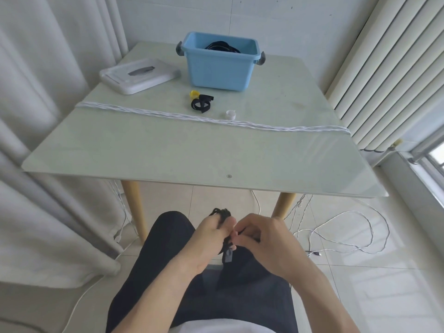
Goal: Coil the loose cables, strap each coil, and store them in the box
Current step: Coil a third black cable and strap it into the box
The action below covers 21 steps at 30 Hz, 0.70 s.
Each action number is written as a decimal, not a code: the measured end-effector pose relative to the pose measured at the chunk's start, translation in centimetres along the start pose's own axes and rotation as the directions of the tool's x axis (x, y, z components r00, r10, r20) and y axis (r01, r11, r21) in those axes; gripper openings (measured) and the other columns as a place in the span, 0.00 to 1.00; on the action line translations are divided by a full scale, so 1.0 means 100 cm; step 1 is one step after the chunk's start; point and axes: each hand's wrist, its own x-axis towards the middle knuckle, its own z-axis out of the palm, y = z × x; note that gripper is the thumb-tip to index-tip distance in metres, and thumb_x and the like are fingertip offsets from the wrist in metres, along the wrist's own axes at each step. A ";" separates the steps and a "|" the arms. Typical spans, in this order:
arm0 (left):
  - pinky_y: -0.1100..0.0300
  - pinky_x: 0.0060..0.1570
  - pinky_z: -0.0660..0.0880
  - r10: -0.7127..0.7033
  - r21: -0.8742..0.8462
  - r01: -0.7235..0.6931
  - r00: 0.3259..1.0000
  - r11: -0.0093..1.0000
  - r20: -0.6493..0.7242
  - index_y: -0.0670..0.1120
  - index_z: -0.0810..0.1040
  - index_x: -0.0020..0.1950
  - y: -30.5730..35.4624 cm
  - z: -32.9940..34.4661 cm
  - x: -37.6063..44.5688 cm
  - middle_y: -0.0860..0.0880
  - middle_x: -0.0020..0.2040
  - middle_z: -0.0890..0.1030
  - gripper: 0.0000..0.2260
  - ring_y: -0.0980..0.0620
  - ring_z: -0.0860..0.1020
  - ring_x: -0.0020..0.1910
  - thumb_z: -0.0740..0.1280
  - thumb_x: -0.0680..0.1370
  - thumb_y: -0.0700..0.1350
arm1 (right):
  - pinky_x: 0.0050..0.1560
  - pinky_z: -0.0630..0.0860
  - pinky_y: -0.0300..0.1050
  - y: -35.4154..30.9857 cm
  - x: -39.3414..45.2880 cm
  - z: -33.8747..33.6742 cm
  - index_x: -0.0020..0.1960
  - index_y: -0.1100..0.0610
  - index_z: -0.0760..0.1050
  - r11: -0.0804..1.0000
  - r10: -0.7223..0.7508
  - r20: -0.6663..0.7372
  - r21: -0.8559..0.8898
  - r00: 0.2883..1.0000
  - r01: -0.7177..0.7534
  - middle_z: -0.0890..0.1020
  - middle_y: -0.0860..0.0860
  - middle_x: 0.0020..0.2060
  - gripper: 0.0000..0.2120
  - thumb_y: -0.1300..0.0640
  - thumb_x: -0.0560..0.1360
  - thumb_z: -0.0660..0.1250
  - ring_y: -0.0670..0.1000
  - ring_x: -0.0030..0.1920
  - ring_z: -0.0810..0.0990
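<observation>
Both hands work low over the lap, off the near edge of the table (168, 150): the left hand (211, 239) clutches a coiled black cable (222, 213), while the right hand (260, 239) pinches a black strap (227, 255) at the bundle, its tab hanging below. This looks like the strapping step. Next the strap likely needs pulling snug around the coil and fastening, then a reach to the blue box (221, 66) by the far edge, where dark coils already lie. Spare straps (201, 103) sit before the box; a white cable (341, 227) lies loose on the floor.
</observation>
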 end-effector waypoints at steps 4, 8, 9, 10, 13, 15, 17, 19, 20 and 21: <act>0.53 0.43 0.77 -0.004 0.120 -0.012 0.991 0.993 0.132 0.34 0.73 0.54 0.005 -0.011 0.001 0.49 0.34 0.79 0.13 0.46 0.76 0.36 0.56 0.85 0.44 | 0.32 0.69 0.36 0.004 -0.001 0.002 0.37 0.46 0.69 1.000 0.025 -0.104 -0.001 0.994 -0.025 0.83 0.44 0.31 0.16 0.47 0.69 0.78 0.44 0.30 0.76; 0.53 0.36 0.70 -0.047 0.159 -0.002 0.952 0.987 0.303 0.42 0.70 0.45 0.006 -0.015 -0.003 0.46 0.31 0.69 0.16 0.50 0.65 0.29 0.51 0.86 0.48 | 0.30 0.67 0.35 0.008 0.004 -0.001 0.35 0.50 0.64 0.996 0.063 -0.266 0.083 0.962 -0.042 0.77 0.45 0.26 0.27 0.43 0.58 0.83 0.44 0.27 0.71; 0.54 0.34 0.67 -0.058 0.103 0.025 0.942 0.994 0.332 0.44 0.69 0.43 0.007 -0.015 -0.004 0.47 0.30 0.65 0.16 0.50 0.60 0.28 0.51 0.86 0.49 | 0.29 0.67 0.35 0.010 0.006 -0.002 0.34 0.51 0.65 0.995 0.067 -0.277 0.089 0.959 -0.044 0.74 0.44 0.24 0.29 0.41 0.56 0.83 0.44 0.27 0.70; 0.56 0.32 0.63 -0.066 0.049 0.052 0.931 0.997 0.359 0.45 0.68 0.41 0.008 -0.014 -0.005 0.47 0.30 0.61 0.17 0.49 0.56 0.29 0.51 0.86 0.51 | 0.29 0.66 0.35 0.013 0.008 -0.003 0.35 0.51 0.66 0.995 0.071 -0.276 0.084 0.958 -0.050 0.72 0.43 0.24 0.29 0.38 0.54 0.83 0.44 0.27 0.69; 0.57 0.28 0.55 -0.090 -0.017 0.110 0.889 0.994 0.450 0.47 0.67 0.38 0.011 -0.011 -0.008 0.48 0.29 0.55 0.22 0.50 0.51 0.28 0.51 0.84 0.60 | 0.32 0.68 0.35 0.023 0.013 -0.001 0.41 0.48 0.73 0.989 0.064 -0.205 0.143 0.977 -0.035 0.74 0.44 0.30 0.28 0.30 0.55 0.78 0.43 0.30 0.70; 0.56 0.27 0.52 -0.095 -0.069 0.146 0.871 0.987 0.483 0.48 0.67 0.36 0.011 -0.011 -0.009 0.49 0.27 0.55 0.23 0.51 0.52 0.25 0.54 0.81 0.64 | 0.39 0.71 0.34 0.031 0.014 0.004 0.46 0.47 0.78 0.981 0.010 -0.127 0.195 0.992 0.015 0.77 0.45 0.38 0.28 0.24 0.62 0.69 0.43 0.36 0.75; 0.56 0.27 0.50 -0.095 -0.186 0.199 0.885 0.962 0.456 0.49 0.65 0.33 0.010 -0.012 -0.009 0.51 0.25 0.56 0.22 0.52 0.52 0.23 0.59 0.79 0.63 | 0.45 0.72 0.35 0.032 0.012 0.008 0.44 0.49 0.81 0.967 0.000 -0.068 0.254 0.998 0.017 0.78 0.45 0.41 0.30 0.24 0.72 0.57 0.43 0.41 0.77; 0.58 0.25 0.50 -0.109 -0.353 0.258 0.914 0.899 0.392 0.49 0.62 0.31 0.011 -0.012 -0.008 0.53 0.23 0.55 0.22 0.53 0.51 0.22 0.62 0.79 0.60 | 0.41 0.71 0.36 0.028 0.008 0.009 0.40 0.58 0.80 0.894 0.077 0.015 0.441 0.997 -0.075 0.80 0.49 0.35 0.32 0.33 0.79 0.53 0.44 0.36 0.77; 0.59 0.24 0.50 -0.116 -0.416 0.270 0.926 0.868 0.359 0.49 0.61 0.30 0.012 -0.012 -0.007 0.53 0.23 0.54 0.22 0.53 0.51 0.22 0.62 0.78 0.59 | 0.39 0.72 0.36 0.024 0.005 0.010 0.40 0.63 0.79 0.816 0.113 0.077 0.561 0.991 -0.137 0.81 0.53 0.34 0.32 0.38 0.81 0.53 0.47 0.35 0.78; 0.60 0.24 0.51 -0.119 -0.455 0.263 0.940 0.851 0.321 0.49 0.61 0.30 0.013 -0.011 -0.007 0.53 0.23 0.54 0.21 0.53 0.50 0.22 0.61 0.78 0.58 | 0.39 0.73 0.38 0.021 0.003 0.011 0.41 0.66 0.78 0.721 0.129 0.135 0.667 0.982 -0.186 0.82 0.58 0.34 0.31 0.40 0.82 0.54 0.50 0.36 0.79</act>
